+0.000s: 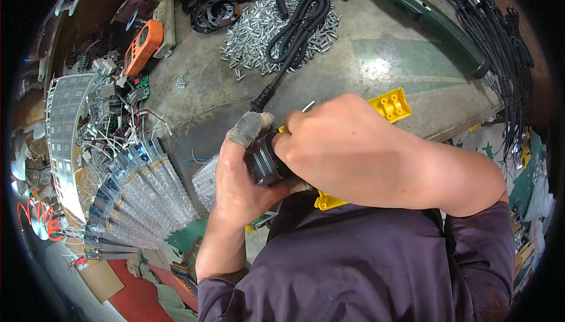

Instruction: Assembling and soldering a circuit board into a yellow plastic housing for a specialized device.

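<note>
My left hand (235, 189) is closed around a dark, glossy, rounded part (265, 164) in front of my chest. A worn grey cover wraps its thumb. Over the right side of that part, my right hand (329, 139) has its fingers curled in; whatever they grip is hidden behind the hand. A yellow plastic housing (391, 105) shows beyond my right wrist, and another yellow piece (331, 201) peeks out below the forearm. The black cord (297, 34), coiled and tied, ends in a ribbed sleeve right by my left thumb.
A heap of silver screws (250, 37) lies at the back, near black round parts (215, 15). A dark green cylindrical tool (432, 22) and bundled black cables (488, 22) are at right. To the left are an orange meter (143, 47), circuit boards and bubble-wrapped strips (144, 198).
</note>
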The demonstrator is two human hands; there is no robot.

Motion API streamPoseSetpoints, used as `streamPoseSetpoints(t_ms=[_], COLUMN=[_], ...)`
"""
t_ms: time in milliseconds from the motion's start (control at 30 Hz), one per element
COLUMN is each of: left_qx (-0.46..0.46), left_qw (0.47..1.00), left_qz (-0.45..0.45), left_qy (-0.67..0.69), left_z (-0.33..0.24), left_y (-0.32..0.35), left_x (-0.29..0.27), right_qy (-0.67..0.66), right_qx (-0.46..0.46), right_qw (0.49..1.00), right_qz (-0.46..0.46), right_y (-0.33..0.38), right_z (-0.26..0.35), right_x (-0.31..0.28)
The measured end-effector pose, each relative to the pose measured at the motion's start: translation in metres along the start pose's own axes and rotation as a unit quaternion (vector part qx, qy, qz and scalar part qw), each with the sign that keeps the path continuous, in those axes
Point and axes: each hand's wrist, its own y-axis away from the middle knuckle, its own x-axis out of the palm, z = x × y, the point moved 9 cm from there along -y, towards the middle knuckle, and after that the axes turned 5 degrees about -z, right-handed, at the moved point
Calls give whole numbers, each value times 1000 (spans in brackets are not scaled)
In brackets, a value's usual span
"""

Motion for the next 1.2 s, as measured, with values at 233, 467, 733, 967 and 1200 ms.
streamPoseSetpoints(t_ms=[233, 467, 733, 967, 1200], left_qx=[-2, -121, -39, 46, -3], left_qw=[1000, 990, 998, 996, 998], left_qz=[-6, 77, 38, 51, 66], left_qy=[5, 6, 28, -50, -1], left_z=[2, 33, 13, -5, -1], left_y=[4, 12, 5, 1, -1], left_x=[-1, 6, 1, -3, 0], right_qy=[-10, -6, -19, 4, -50], right_qx=[11, 42, 9, 22, 20], right_qw=[1000, 992, 985, 988, 988], right_qz=[4, -116, -174, -152, -146], right_y=[-1, 4, 0, 4, 4], right_z=[-2, -6, 2, -2, 1], right_x=[3, 3, 3, -7, -2])
